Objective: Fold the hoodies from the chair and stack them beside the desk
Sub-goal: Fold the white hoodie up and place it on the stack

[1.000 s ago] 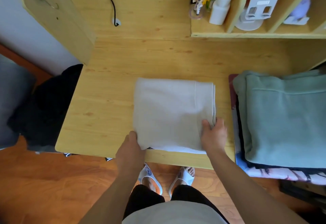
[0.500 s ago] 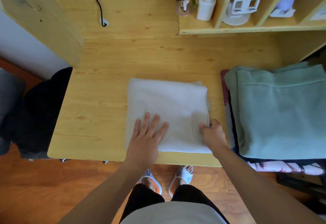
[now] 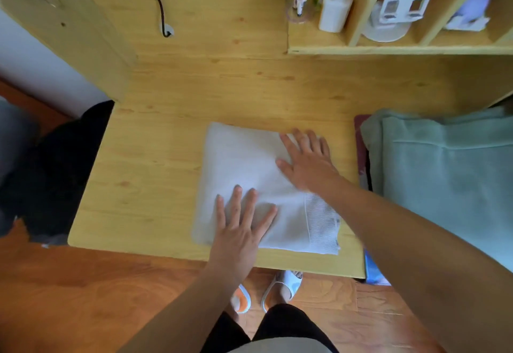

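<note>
Folded white hoodie [image 3: 258, 175] lying flat on the table [image 3: 155, 164], near the front edge. Left hand [image 3: 241, 227] resting on the near left part, fingers [image 3: 236, 202] straight and spread; right hand [image 3: 308, 161] resting on the far right part, fingers [image 3: 301, 141] straight and slightly fanned, nothing pinched. Step in hand, judged: flattening the finished fold. Press with whole palms, not fingertips; sweep outward from the middle toward the edges to expel trapped air. Keep one palm anchoring while the other sweeps, to prevent sliding on the smooth wood. Check the ribbed hem [image 3: 322, 227] at the near right corner for misaligned layers. Next destination, judged: the stack topped by a green hoodie [image 3: 444, 175] just beside the table's right edge.
</note>
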{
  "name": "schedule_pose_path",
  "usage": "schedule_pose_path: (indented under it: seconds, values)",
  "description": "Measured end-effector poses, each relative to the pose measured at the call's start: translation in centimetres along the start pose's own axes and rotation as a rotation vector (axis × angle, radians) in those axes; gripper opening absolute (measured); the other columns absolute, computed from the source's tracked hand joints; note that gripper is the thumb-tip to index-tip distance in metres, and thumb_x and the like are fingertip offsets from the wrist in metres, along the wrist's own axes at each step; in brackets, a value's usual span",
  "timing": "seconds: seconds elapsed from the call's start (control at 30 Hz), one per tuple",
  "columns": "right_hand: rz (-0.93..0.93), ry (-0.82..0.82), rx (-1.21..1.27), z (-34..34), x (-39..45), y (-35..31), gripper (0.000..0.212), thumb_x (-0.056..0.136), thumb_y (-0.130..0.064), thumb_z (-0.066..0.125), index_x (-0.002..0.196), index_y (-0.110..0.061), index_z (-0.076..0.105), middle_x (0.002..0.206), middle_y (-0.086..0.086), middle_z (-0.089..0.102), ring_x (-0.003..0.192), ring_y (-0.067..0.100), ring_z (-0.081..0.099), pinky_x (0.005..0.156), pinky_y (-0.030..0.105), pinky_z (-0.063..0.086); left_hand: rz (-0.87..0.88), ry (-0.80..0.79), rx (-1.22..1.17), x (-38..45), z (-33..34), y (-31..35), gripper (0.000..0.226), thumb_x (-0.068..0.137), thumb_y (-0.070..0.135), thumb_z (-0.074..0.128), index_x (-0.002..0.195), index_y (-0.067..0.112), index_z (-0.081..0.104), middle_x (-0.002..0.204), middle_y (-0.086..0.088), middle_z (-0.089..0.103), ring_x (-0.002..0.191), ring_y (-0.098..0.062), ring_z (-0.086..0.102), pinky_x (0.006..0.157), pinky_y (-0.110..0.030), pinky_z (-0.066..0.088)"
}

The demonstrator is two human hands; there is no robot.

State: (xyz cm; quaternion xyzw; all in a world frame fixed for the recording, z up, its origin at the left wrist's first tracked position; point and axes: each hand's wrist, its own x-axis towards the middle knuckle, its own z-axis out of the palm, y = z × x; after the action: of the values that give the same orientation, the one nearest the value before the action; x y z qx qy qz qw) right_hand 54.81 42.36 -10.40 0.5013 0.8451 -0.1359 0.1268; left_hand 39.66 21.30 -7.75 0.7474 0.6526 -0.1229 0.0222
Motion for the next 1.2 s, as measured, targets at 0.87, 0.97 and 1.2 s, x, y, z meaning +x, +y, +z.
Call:
schedule_pose_path:
  seconds: [0.87,0.97,1.2]
  values:
    - [0.162,0.192,0.144,3.5,-7.9,-6.9,0.065,0.103,-0.054,0.029,0.16,-0.033,0.006,0.169,-0.002,-0.004,0.149,0.044,0.01,0.116,0.061,0.027,-0.095,0.093,-0.286,-2.6,3.4,-3.2,0.065,0.102,0.033,0.039,0.163,0.023,0.019,0.171,-0.006,0.007,0.158,-0.029,-0.001,0.124,-0.058,0.014]
    - [0.08,0.201,0.188,3.6,-7.8,-6.2,0.067,0.103,-0.052,0.031,0.16,-0.032,0.002,0.168,-0.001,-0.006,0.146,0.046,0.017,0.114,0.059,0.032,-0.048,0.193,-0.399,-2.8,3.4,-4.0,0.062,0.099,0.026,0.049,0.159,0.022,0.034,0.17,-0.011,0.015,0.158,-0.032,0.005,0.125,-0.055,0.015]
    - [0.618,0.143,0.833,3.2,-13.5,-6.5,0.083,0.086,-0.038,0.072,0.154,-0.018,0.028,0.143,0.01,0.041,0.133,0.03,0.042,0.106,0.038,0.036,-0.872,0.042,-1.318,-5.3,2.3,-5.5,0.073,0.093,0.036,0.07,0.152,0.016,0.032,0.134,-0.012,0.051,0.114,-0.022,0.058,0.1,-0.032,0.049]
